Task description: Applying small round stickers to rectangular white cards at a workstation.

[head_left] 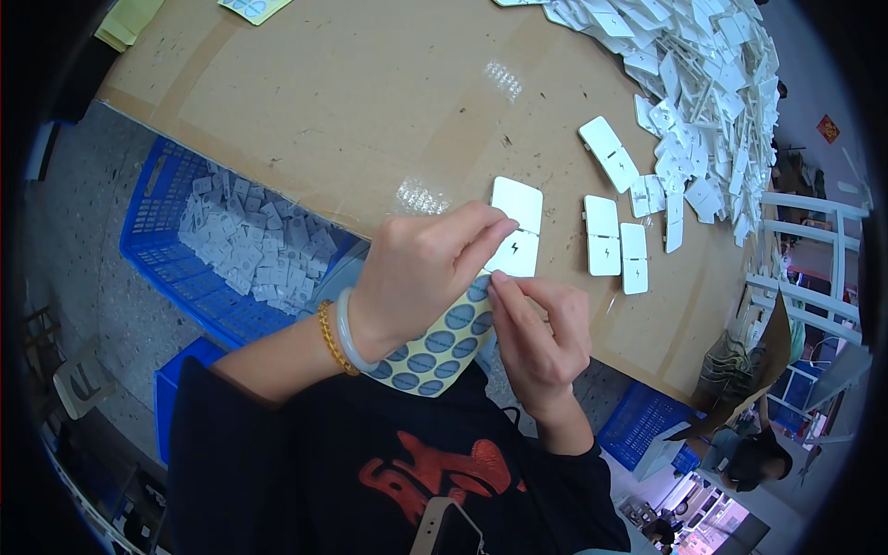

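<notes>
A white two-part plastic plate [517,203] with a small black lightning mark lies at the table's near edge. Over its lower half my left hand [416,268], wearing a pale bangle and an amber bead bracelet, is closed in a pinch. Whatever sits between those fingertips is too small to make out. My right hand [546,342] pinches the upper edge of a yellowish sheet of round blue-grey stickers [433,363], just below the plate. The sheet hangs off the table edge in front of my body, its left part hidden by my left hand.
Several similar white plates [602,231] lie to the right, beside a large heap of white pieces [703,83]. A blue crate [153,217] full of small white parts [254,245] stands below the table's left edge. Another blue crate [638,425] is at lower right. A person [754,458] is beyond.
</notes>
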Demonstrator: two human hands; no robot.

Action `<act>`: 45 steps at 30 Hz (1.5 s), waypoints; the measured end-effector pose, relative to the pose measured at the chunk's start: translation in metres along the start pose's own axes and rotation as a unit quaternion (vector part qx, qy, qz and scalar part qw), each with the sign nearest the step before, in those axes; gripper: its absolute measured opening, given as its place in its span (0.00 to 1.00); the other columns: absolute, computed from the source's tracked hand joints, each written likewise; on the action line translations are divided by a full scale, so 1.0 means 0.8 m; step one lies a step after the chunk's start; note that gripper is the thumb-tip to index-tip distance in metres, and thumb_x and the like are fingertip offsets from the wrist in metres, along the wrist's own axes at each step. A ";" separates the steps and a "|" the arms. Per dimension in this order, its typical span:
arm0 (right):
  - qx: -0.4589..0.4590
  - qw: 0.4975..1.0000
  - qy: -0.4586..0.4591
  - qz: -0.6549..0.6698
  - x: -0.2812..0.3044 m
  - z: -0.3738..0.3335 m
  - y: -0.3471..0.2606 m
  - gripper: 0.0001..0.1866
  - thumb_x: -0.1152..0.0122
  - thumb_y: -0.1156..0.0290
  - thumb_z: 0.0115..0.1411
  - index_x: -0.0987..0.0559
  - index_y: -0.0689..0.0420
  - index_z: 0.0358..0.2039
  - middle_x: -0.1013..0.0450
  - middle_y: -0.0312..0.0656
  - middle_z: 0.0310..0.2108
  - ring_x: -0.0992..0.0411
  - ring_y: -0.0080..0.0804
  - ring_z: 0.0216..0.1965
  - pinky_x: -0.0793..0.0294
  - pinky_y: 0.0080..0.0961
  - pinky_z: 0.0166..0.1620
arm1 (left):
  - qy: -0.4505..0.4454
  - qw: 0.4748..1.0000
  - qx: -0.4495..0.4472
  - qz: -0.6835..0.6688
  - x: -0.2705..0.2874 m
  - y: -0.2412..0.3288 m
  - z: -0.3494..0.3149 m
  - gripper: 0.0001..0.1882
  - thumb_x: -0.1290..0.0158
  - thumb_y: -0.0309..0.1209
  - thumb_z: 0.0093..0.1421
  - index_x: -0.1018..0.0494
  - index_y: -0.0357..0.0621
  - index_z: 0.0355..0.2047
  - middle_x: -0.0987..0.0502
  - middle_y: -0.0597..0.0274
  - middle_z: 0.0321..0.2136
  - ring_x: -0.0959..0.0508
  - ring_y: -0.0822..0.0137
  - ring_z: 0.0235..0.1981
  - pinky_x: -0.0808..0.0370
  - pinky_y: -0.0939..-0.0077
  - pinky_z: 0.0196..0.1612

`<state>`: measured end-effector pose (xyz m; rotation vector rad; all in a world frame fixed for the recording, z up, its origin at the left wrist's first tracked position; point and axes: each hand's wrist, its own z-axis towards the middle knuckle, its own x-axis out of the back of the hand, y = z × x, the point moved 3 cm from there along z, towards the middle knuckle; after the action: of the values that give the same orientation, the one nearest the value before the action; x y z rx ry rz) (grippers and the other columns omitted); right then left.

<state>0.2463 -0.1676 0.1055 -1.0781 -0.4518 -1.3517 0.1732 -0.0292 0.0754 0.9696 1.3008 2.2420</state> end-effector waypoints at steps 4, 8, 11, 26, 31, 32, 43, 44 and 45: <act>-0.012 1.000 0.002 0.014 0.000 -0.002 0.000 0.16 0.27 0.84 0.45 0.16 0.60 0.36 0.24 0.41 0.33 0.26 0.33 0.32 0.28 0.25 0.36 | 0.003 1.000 0.011 -0.013 -0.004 -0.001 0.000 0.04 0.40 0.24 0.60 0.20 0.40 0.35 0.21 0.57 0.19 0.22 0.72 0.17 0.31 0.79 0.19; -0.060 0.996 -0.005 0.060 0.000 -0.004 0.004 0.15 0.27 0.85 0.44 0.17 0.59 0.35 0.24 0.42 0.33 0.26 0.35 0.33 0.26 0.26 0.38 | -0.006 1.000 0.020 -0.012 -0.002 0.001 0.005 0.04 0.41 0.28 0.61 0.21 0.40 0.33 0.22 0.56 0.19 0.21 0.64 0.18 0.29 0.73 0.19; 0.007 0.995 -0.022 0.093 0.027 -0.002 -0.010 0.13 0.29 0.86 0.46 0.19 0.58 0.32 0.25 0.42 0.32 0.26 0.37 0.34 0.26 0.27 0.39 | -0.026 1.000 0.004 -0.008 -0.001 -0.014 0.006 0.06 0.41 0.29 0.61 0.21 0.40 0.36 0.20 0.55 0.26 0.19 0.63 0.22 0.27 0.74 0.21; -0.394 0.789 -0.148 0.447 -0.021 -0.002 0.084 0.08 0.43 0.71 0.68 0.25 0.64 0.40 0.25 0.37 0.25 0.27 0.17 0.25 0.26 0.13 0.29 | -0.154 0.926 -0.306 0.160 0.002 -0.036 -0.065 0.21 0.41 0.29 0.53 0.19 0.52 0.49 0.20 0.71 0.52 0.32 0.84 0.14 0.36 0.87 0.19; -0.403 0.803 -0.171 0.403 -0.023 0.004 0.077 0.08 0.41 0.72 0.67 0.24 0.64 0.39 0.25 0.35 0.25 0.29 0.15 0.24 0.28 0.12 0.28 | -0.150 0.926 -0.313 0.150 0.003 -0.036 -0.064 0.20 0.41 0.29 0.53 0.19 0.53 0.49 0.20 0.71 0.51 0.33 0.83 0.13 0.36 0.87 0.19; -0.407 0.804 -0.178 0.396 -0.023 0.005 0.077 0.08 0.41 0.72 0.67 0.23 0.65 0.38 0.26 0.34 0.25 0.29 0.14 0.24 0.29 0.11 0.28 | -0.149 0.926 -0.314 0.148 0.002 -0.035 -0.064 0.20 0.41 0.28 0.53 0.19 0.53 0.49 0.20 0.71 0.51 0.33 0.83 0.13 0.36 0.87 0.19; -0.421 0.803 -0.180 0.382 -0.024 0.009 0.074 0.08 0.40 0.72 0.66 0.22 0.65 0.38 0.26 0.33 0.25 0.30 0.13 0.23 0.29 0.11 0.27 | -0.149 0.930 -0.306 0.141 0.003 -0.035 -0.065 0.21 0.41 0.27 0.53 0.19 0.53 0.48 0.20 0.70 0.50 0.32 0.83 0.14 0.35 0.87 0.19; -0.419 0.807 -0.181 0.373 -0.024 0.010 0.074 0.09 0.40 0.71 0.67 0.22 0.65 0.39 0.26 0.33 0.24 0.31 0.13 0.23 0.31 0.11 0.27 | -0.151 0.929 -0.308 0.142 0.002 -0.035 -0.064 0.21 0.41 0.27 0.53 0.19 0.52 0.48 0.20 0.70 0.50 0.32 0.83 0.14 0.35 0.87 0.19; -0.419 0.808 -0.181 0.373 -0.024 0.010 0.074 0.09 0.40 0.71 0.67 0.22 0.65 0.39 0.26 0.33 0.24 0.31 0.13 0.23 0.31 0.11 0.27 | -0.152 0.928 -0.310 0.143 0.002 -0.035 -0.063 0.20 0.41 0.27 0.53 0.19 0.52 0.48 0.20 0.70 0.51 0.32 0.83 0.14 0.35 0.87 0.19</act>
<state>0.2994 -0.1586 0.0731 -1.9953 0.3641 -0.5828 0.1352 -0.0447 0.0348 1.2316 0.2868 2.3463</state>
